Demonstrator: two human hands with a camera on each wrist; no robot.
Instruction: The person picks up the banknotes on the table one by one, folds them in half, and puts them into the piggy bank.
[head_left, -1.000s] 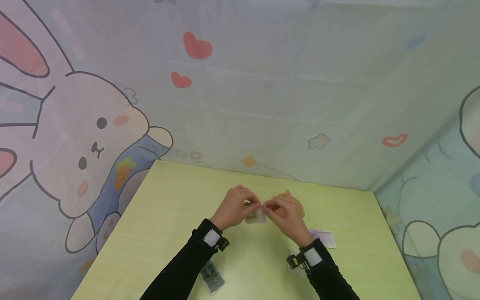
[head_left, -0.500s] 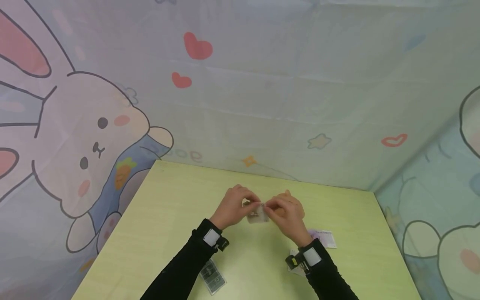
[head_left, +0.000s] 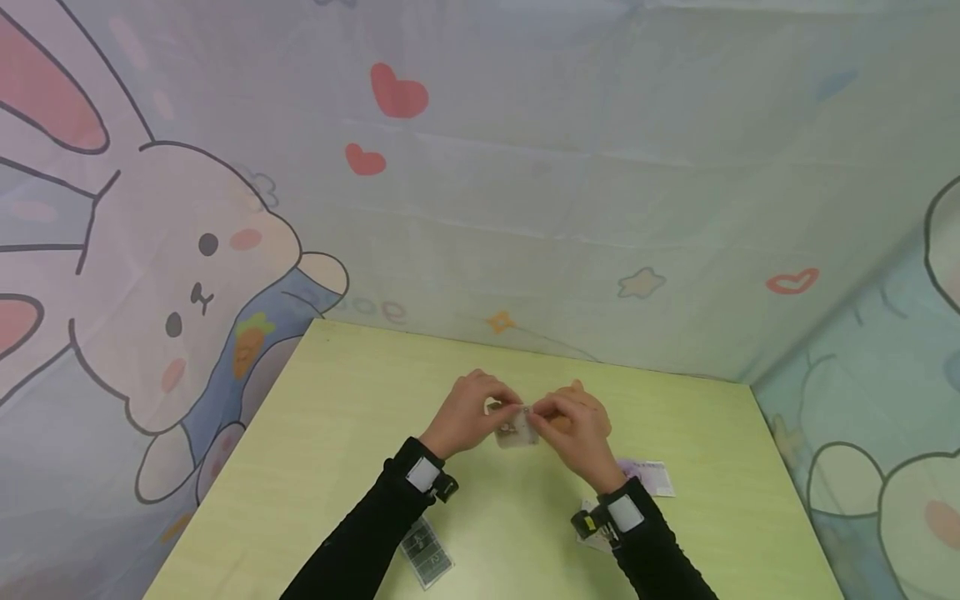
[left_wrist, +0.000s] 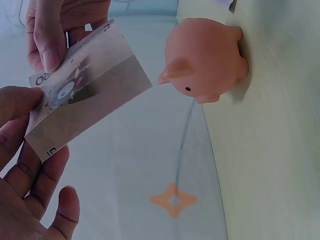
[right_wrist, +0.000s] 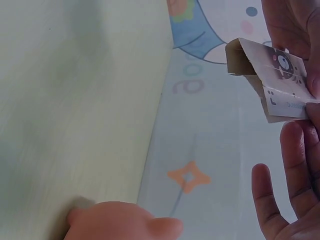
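Note:
Above the table, both hands pinch a small folded play banknote (head_left: 517,430) with a cartoon face printed on it. My left hand (head_left: 468,417) grips one end between thumb and fingers. At the opposite end, the thumb and index finger of my right hand (head_left: 576,429) pinch the upper edge. A crease runs along the note (left_wrist: 95,92), and its halves stand partly apart in the right wrist view. An orange piggy bank (left_wrist: 202,60) stands on the table beyond the right hand, which partly hides it in the head view.
A dark grey note (head_left: 427,553) lies by the left forearm. Right of the right wrist is a purple note (head_left: 652,478), and another pale note (head_left: 592,540) is partly under that wrist. A printed cloth wall (head_left: 525,208) rises behind the pale yellow table (head_left: 360,375).
The banknote has shifted very slightly to the right, and the right fingertips have parted a little from the left ones. Otherwise both hands stay nearly still.

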